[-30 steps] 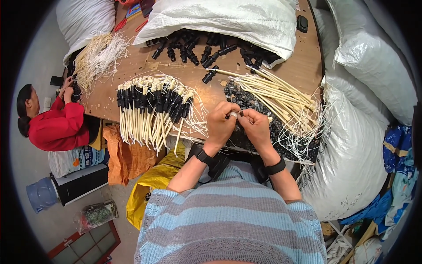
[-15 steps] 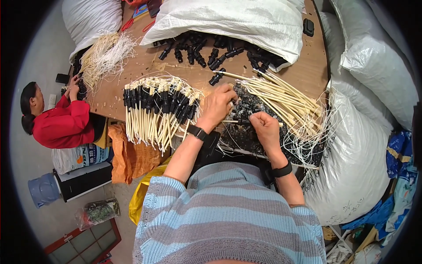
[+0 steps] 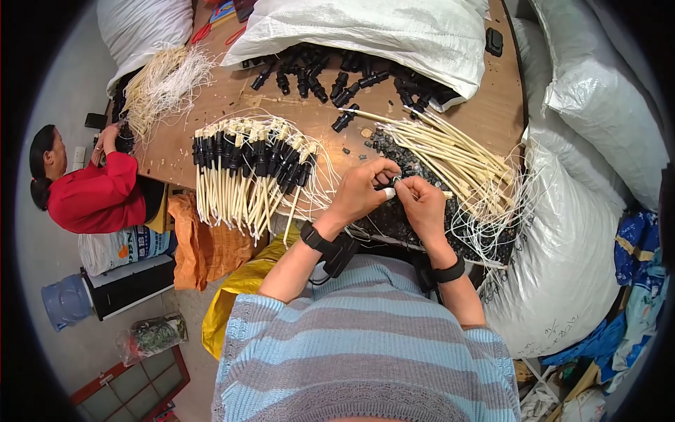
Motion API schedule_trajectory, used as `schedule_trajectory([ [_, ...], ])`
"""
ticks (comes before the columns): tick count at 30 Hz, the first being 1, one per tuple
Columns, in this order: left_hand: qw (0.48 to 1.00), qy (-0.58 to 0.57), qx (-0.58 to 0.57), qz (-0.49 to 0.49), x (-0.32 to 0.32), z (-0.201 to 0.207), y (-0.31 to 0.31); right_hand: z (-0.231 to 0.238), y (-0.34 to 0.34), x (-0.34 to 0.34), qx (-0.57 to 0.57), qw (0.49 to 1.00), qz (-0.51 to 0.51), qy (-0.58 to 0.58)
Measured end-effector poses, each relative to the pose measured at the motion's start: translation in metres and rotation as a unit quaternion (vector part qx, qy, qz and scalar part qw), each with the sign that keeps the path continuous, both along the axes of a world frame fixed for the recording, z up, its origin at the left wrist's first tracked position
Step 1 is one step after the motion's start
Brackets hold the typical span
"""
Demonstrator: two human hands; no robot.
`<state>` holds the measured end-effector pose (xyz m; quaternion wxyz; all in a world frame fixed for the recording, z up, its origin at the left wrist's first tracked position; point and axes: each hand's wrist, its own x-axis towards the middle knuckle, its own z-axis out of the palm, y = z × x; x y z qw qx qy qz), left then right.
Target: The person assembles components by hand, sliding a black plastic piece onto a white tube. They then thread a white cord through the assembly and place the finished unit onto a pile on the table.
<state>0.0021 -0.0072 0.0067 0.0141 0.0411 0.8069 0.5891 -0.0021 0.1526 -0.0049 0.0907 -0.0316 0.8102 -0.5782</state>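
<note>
My left hand (image 3: pixel 362 190) and my right hand (image 3: pixel 422 205) meet fingertip to fingertip over a pile of small black parts (image 3: pixel 391 219). Both are pinched closed. A tiny pale and dark bit shows between the fingertips, too small and covered to name. White wrapping covers my left thumb tip. Just right of my hands lies a bundle of cream sleeved wires (image 3: pixel 450 151) with loose white ends. To the left, a row of cream wires with black connectors (image 3: pixel 256 165) lies with its lower ends over the table edge.
A white woven sack (image 3: pixel 365 32) spills black connectors (image 3: pixel 309 77) onto the brown table (image 3: pixel 281 116). Full white sacks (image 3: pixel 562 281) crowd the right side. Far left, a person in red (image 3: pixel 98 186) handles parts near tangled wires (image 3: pixel 165 91). An orange sack (image 3: pixel 204 243) hangs below the table edge.
My left hand has moved right and down to meet my right hand's fingertips. The thin wire stretched below my hands no longer shows. The person in red has raised their hands slightly.
</note>
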Motion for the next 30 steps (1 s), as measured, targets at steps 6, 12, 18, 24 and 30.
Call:
schedule_trajectory([
  [6, 0.999, -0.03, 0.016, 0.022, 0.003, -0.012, -0.001, -0.004, 0.001, 0.003, 0.04, 0.999, 0.009, 0.035],
  [12, 0.992, 0.054, -0.103, 0.048, 0.006, -0.014, -0.013, 0.0, 0.002, 0.003, 0.017, 1.0, 0.008, 0.021],
  [18, 0.971, 0.046, -0.148, 0.181, -0.002, -0.015, -0.044, -0.005, 0.006, 0.005, 0.009, 0.999, -0.018, 0.046],
  [24, 0.914, 0.144, -0.359, 0.119, -0.024, -0.018, -0.064, -0.007, 0.005, 0.004, 0.005, 0.999, -0.002, 0.038],
  [30, 0.959, 0.072, -0.256, 0.096, -0.032, -0.018, -0.051, -0.003, 0.006, 0.003, -0.008, 1.0, -0.016, 0.015],
])
